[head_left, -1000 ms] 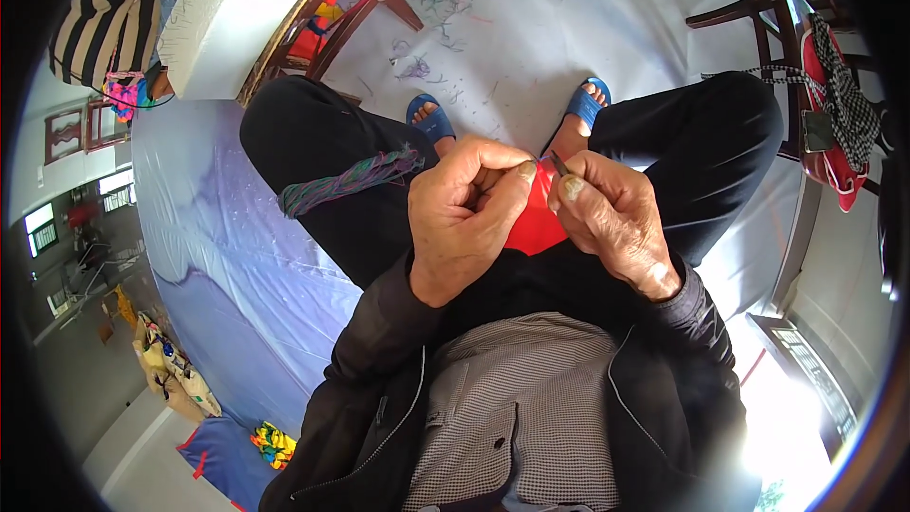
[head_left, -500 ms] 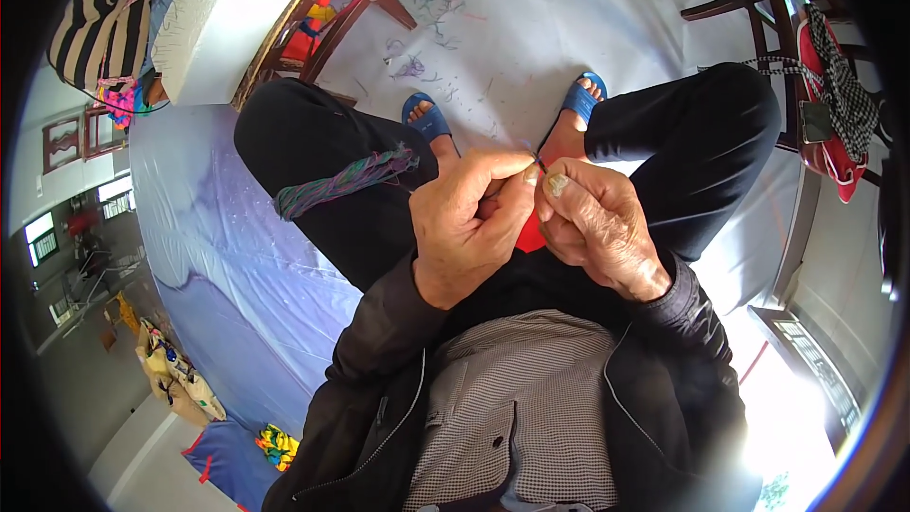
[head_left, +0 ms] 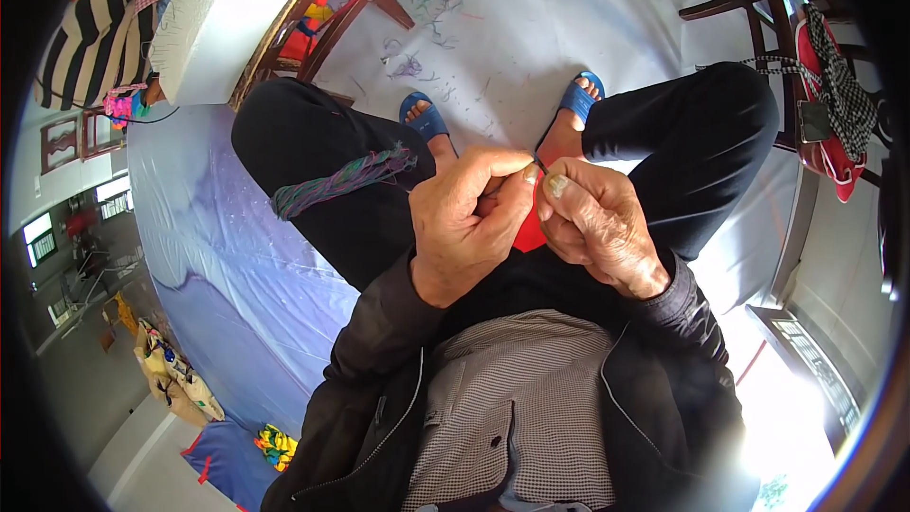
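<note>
white floor (head_left: 521,28) stretches beyond left fingers (head_left: 504,213) pressed together, right fingers (head_left: 573,195) pinching a dark tool (head_left: 541,167).

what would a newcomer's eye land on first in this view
Probably the left hand and right hand, close together at the picture's centre with a thin dark item at their fingertips. Next, the multicoloured bundle of threads lying across the dark left trouser leg, then the blue slippers beyond the hands.

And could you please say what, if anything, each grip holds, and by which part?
Right grip: a thin dark object, behind its protruding tip. Left grip: pinched; anything held is too small to tell.
</note>
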`<act>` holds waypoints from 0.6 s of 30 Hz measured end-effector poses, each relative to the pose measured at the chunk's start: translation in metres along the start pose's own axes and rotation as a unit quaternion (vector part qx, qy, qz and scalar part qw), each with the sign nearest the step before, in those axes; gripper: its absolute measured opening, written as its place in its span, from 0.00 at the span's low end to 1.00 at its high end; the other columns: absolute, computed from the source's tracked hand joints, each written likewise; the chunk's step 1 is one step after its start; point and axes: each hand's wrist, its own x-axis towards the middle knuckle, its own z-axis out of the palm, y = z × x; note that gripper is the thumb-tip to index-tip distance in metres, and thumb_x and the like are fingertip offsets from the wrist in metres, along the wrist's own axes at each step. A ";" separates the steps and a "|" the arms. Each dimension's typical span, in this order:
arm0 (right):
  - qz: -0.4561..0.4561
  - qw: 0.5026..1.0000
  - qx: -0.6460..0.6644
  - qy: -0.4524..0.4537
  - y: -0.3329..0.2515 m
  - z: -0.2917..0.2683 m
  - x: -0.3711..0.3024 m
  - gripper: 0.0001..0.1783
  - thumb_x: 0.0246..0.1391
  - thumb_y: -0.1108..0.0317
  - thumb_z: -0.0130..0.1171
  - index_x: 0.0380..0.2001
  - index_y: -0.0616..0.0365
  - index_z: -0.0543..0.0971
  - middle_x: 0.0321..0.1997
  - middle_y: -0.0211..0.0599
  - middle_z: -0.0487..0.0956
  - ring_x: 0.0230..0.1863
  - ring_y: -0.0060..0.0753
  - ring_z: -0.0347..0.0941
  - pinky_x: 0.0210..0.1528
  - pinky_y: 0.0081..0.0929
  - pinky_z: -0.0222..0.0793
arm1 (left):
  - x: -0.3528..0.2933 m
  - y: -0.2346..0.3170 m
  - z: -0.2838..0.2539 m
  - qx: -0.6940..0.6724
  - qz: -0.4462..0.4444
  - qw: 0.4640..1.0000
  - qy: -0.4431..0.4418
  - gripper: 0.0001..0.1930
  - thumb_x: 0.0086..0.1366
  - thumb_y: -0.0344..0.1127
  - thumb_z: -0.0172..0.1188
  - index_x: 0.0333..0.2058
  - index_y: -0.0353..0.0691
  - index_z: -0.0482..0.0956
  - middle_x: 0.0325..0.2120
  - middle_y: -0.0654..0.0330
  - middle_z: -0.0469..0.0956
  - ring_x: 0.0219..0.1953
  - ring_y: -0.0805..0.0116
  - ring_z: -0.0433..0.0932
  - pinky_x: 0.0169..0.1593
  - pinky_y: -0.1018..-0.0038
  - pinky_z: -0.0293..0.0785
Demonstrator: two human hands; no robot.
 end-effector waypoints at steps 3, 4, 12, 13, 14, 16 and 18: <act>0.001 1.000 0.007 -0.011 0.000 -0.003 -0.001 0.16 0.74 0.61 0.52 0.34 0.62 0.74 0.16 0.20 0.61 0.13 0.14 0.50 0.16 0.19 0.45 | 0.001 0.000 0.001 -0.012 -0.013 1.000 0.004 0.05 0.64 0.18 0.65 0.36 0.33 0.81 0.19 0.76 0.66 0.21 0.89 0.58 0.25 0.85 0.54; -0.002 1.000 -0.001 -0.008 -0.001 -0.003 -0.002 0.16 0.74 0.60 0.52 0.33 0.62 0.73 0.15 0.21 0.61 0.13 0.14 0.50 0.16 0.19 0.45 | 0.001 0.001 0.001 -0.018 -0.019 1.000 0.005 0.05 0.64 0.18 0.64 0.36 0.33 0.81 0.19 0.76 0.66 0.21 0.89 0.57 0.25 0.85 0.54; -0.005 1.000 -0.020 0.011 -0.003 0.004 -0.003 0.18 0.74 0.59 0.51 0.32 0.61 0.72 0.15 0.20 0.58 0.13 0.14 0.48 0.16 0.19 0.45 | 0.000 -0.001 0.001 -0.025 -0.017 1.000 -0.001 0.04 0.64 0.18 0.64 0.35 0.33 0.81 0.19 0.76 0.65 0.21 0.89 0.57 0.25 0.85 0.54; 0.001 1.000 -0.021 0.007 -0.003 0.003 -0.002 0.18 0.74 0.59 0.51 0.32 0.62 0.72 0.15 0.20 0.58 0.13 0.14 0.48 0.16 0.19 0.45 | 0.000 0.000 0.001 -0.025 -0.017 1.000 -0.001 0.04 0.64 0.18 0.64 0.35 0.33 0.81 0.19 0.76 0.65 0.21 0.89 0.57 0.25 0.85 0.54; 0.001 1.000 -0.021 0.006 -0.001 0.002 -0.002 0.18 0.74 0.59 0.51 0.32 0.62 0.72 0.15 0.20 0.58 0.13 0.14 0.48 0.16 0.19 0.45 | 0.000 0.000 0.001 -0.023 -0.018 1.000 -0.002 0.04 0.64 0.18 0.64 0.35 0.33 0.81 0.19 0.76 0.65 0.21 0.89 0.57 0.25 0.85 0.54; -0.005 1.000 -0.015 -0.007 0.002 -0.003 -0.001 0.18 0.74 0.59 0.51 0.33 0.62 0.72 0.15 0.20 0.58 0.13 0.14 0.49 0.16 0.19 0.45 | 0.002 0.001 0.000 -0.021 -0.021 1.000 -0.006 0.04 0.64 0.18 0.64 0.35 0.33 0.81 0.19 0.76 0.66 0.22 0.89 0.58 0.25 0.85 0.54; -0.007 1.000 -0.012 -0.014 0.002 -0.004 -0.001 0.17 0.74 0.59 0.51 0.33 0.62 0.72 0.15 0.20 0.58 0.13 0.14 0.49 0.16 0.19 0.45 | 0.002 0.000 0.000 -0.025 -0.025 0.999 -0.005 0.04 0.64 0.17 0.64 0.35 0.33 0.81 0.19 0.75 0.66 0.22 0.89 0.58 0.25 0.85 0.54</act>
